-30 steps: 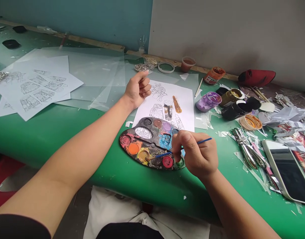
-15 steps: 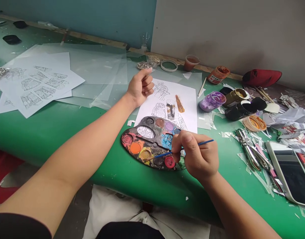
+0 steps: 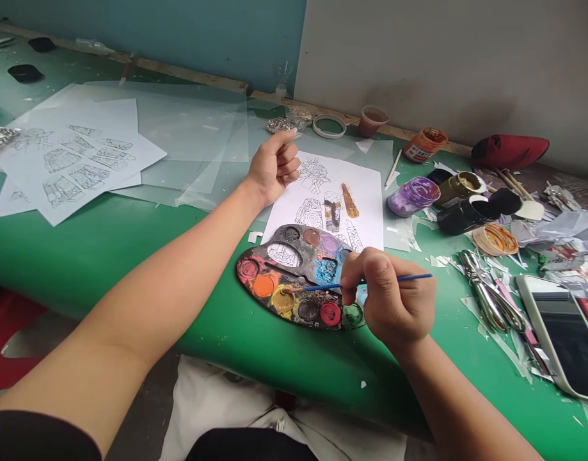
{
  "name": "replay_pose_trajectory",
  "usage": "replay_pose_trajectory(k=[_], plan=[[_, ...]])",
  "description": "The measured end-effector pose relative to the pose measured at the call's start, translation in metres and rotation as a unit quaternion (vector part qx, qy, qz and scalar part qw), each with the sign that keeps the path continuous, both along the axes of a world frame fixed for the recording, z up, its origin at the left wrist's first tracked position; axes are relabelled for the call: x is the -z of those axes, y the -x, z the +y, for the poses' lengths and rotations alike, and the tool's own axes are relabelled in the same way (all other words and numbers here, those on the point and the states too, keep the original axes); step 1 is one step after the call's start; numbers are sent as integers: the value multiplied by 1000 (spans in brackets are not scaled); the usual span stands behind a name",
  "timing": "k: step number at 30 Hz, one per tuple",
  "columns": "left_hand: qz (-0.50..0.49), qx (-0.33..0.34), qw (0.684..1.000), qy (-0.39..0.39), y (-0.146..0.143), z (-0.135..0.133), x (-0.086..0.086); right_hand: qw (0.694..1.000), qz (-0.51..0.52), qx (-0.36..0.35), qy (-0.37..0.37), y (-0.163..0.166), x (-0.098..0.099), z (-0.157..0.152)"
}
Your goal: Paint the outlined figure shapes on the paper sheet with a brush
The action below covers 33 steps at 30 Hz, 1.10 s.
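My right hand (image 3: 394,288) pinches a thin blue paintbrush (image 3: 322,287) whose bristles are at the upper edge of the ochre-yellow paint pan (image 3: 284,302). That pan belongs to a dark, paint-smeared palette (image 3: 301,280) near the table's front edge, partly over a white sheet (image 3: 365,186) with line drawings. On the sheet, one narrow tapering shape (image 3: 350,201) is golden brown, and another (image 3: 332,211) has dark and brown patches. Curled into a loose fist, my left hand (image 3: 274,168) rests at the sheet's left edge; nothing shows in it. My right hand hides the palette's right end.
To the right stand paint jars, purple (image 3: 413,197), black (image 3: 466,216) and orange-red (image 3: 425,146), with a cup of brownish liquid (image 3: 372,120) behind. Metal pliers (image 3: 490,294), a phone (image 3: 560,333) and paper scraps lie nearer. Printed sheets (image 3: 82,160) and clear film (image 3: 178,121) are at left.
The brush tip has moved from the lower edge of the yellow pan to its upper edge, my right hand shifting slightly right. My left hand stays in place.
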State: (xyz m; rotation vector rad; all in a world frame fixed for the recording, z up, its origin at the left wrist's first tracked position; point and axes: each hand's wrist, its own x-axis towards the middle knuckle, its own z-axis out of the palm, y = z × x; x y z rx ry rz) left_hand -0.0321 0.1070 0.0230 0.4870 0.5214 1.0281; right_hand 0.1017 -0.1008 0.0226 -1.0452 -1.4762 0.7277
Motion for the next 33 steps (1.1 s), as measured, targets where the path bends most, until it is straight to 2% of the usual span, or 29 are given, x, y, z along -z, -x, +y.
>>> replay_pose_trajectory(k=[7,15,20,24,28,31,33], plan=[[-24,5,1000,10,0,0,1,999,20,-26,21,-1,3,2],[-35,5,998,60,0,-1,-1,997,14,-59,52,1,-1,-2],[5,4,1000,17,0,-2,-1,995,-8,-81,50,1,-3,-5],[9,0,1000,12,0,-2,-1,995,-19,-88,50,-3,-4,-5],[4,-1,1000,12,0,-1,-1,997,3,-58,55,-7,-7,-5],[3,-5,1000,13,0,-1,-2,994,103,14,45,-7,-9,-8],[3,-11,1000,22,0,-1,-3,979,182,75,54,-6,-8,-14]])
